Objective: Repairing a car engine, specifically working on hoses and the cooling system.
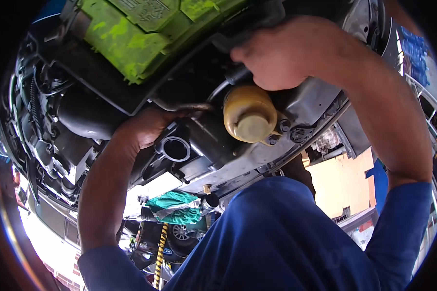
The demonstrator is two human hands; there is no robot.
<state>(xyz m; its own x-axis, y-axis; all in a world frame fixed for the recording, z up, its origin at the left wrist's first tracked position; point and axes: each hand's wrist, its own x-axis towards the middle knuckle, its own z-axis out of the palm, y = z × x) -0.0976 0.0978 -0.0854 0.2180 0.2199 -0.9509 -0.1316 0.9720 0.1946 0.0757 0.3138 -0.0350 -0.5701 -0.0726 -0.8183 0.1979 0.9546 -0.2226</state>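
I am looking into a car's engine bay. My left hand (143, 127) reaches deep between the parts, its fingers curled around a thin metal pipe (184, 105) just above an open round hose end (175, 149). My right hand (277, 56) is closed on a dark part (238, 73) right above a yellowish fluid reservoir (250, 115) with a round cap. What exactly the right fingers grip is hidden under the hand. Both forearms wear blue sleeves.
A green-stained battery box (141, 34) fills the top. Black hoses and ribbed tubing (36, 106) crowd the left side. A grey metal body panel (320, 104) runs at the right. Beyond the car's edge lie a green cloth (175, 206), a wheel (180, 233) and a yellow wall (340, 182).
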